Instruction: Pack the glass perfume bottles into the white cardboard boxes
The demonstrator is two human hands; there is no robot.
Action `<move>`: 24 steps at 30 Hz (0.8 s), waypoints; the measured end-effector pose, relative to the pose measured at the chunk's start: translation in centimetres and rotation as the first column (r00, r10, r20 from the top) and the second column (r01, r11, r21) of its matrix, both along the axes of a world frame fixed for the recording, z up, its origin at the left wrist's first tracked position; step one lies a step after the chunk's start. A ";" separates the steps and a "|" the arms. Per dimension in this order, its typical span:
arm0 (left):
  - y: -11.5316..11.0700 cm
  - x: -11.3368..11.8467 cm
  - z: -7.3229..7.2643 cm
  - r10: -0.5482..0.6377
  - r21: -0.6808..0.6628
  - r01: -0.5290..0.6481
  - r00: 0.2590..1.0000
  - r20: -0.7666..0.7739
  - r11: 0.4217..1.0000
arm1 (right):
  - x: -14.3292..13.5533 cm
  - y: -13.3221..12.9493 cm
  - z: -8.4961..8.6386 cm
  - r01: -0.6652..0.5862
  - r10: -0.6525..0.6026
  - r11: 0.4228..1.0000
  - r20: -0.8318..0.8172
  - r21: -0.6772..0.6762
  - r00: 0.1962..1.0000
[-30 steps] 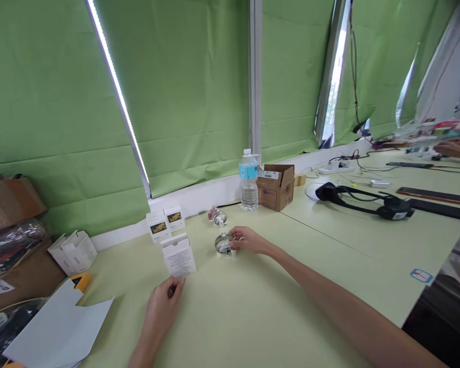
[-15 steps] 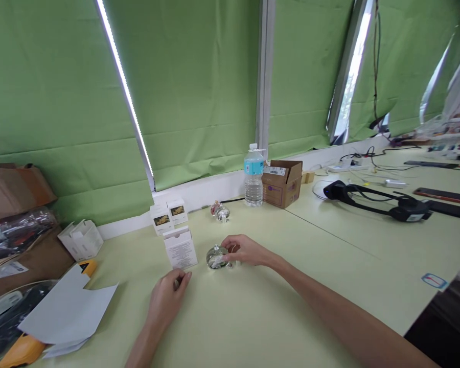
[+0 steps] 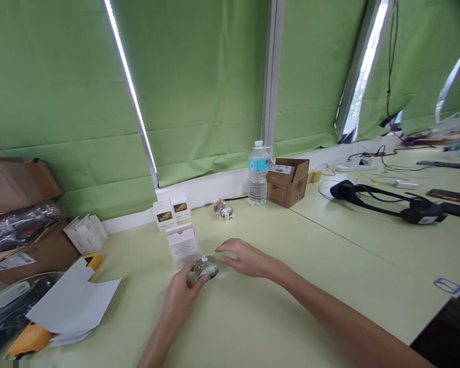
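A small, round, clear-glass ornament (image 3: 206,267) with a little knob on top is pinched between the thumb and fingers of my left hand (image 3: 182,291), close above or on the tabletop. Just to its right, my right hand (image 3: 245,256) is apart from it, with fingers loosely stretched and nothing in them. Behind the ornament stands an upright white carton (image 3: 183,246) with printed text and a tucked top. Two more white cartons with gold-and-black pictures, a left one (image 3: 164,216) and a right one (image 3: 181,208), stand farther back. Two small shiny ornaments (image 3: 224,210) sit beyond my hands.
A water bottle (image 3: 258,176) and an open brown box (image 3: 288,183) stand at the back. Black headgear (image 3: 387,202) with cables lies to the right. On the left are white paper sheets (image 3: 74,299), a white box (image 3: 86,234), orange tools (image 3: 30,340) and stacked cardboard boxes (image 3: 23,189).
My left hand has reached forward and right and taken hold of the glass ornament. My right hand has let go of it. The ornament has shifted left and turned. The view has swung slightly left.
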State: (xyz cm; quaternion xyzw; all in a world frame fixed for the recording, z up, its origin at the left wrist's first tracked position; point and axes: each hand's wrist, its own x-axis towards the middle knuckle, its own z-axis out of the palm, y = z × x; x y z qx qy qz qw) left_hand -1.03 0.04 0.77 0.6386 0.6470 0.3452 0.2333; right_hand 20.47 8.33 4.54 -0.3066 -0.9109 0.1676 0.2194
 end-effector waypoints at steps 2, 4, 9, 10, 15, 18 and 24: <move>0.1 -0.3 -0.1 0.008 -0.006 -0.008 1.000 0.003 1.000 | 0.8 0.6 0.0 0.077 -0.078 0.996 0.010 0.043 0.997; 0.2 -0.6 -0.2 0.013 -0.015 -0.013 1.000 0.010 1.000 | 1.6 1.1 -0.1 0.109 -0.112 0.992 0.040 0.065 0.993; 0.4 -0.7 -0.5 0.009 -0.019 -0.009 1.000 0.026 1.000 | 2.3 1.6 -1.1 0.039 -0.058 0.992 0.152 0.123 0.987; 0.4 -0.7 -0.6 0.002 -0.013 -0.002 1.000 0.029 1.000 | 2.3 1.6 -1.3 0.028 -0.051 0.990 0.167 0.135 0.985; 0.4 -0.7 -0.6 -0.017 0.010 0.017 0.999 0.041 1.000 | 1.8 1.6 -2.3 0.009 -0.031 0.991 0.174 0.131 0.984; 0.3 -0.6 -0.5 -0.007 0.008 0.007 0.999 0.038 1.000 | 1.5 1.7 -2.6 -0.005 -0.012 0.993 0.140 0.121 0.990; 0.1 -0.5 0.0 -0.003 0.010 0.002 0.999 0.033 1.000 | 1.0 1.4 -2.5 -0.010 -0.006 0.989 0.107 0.148 0.994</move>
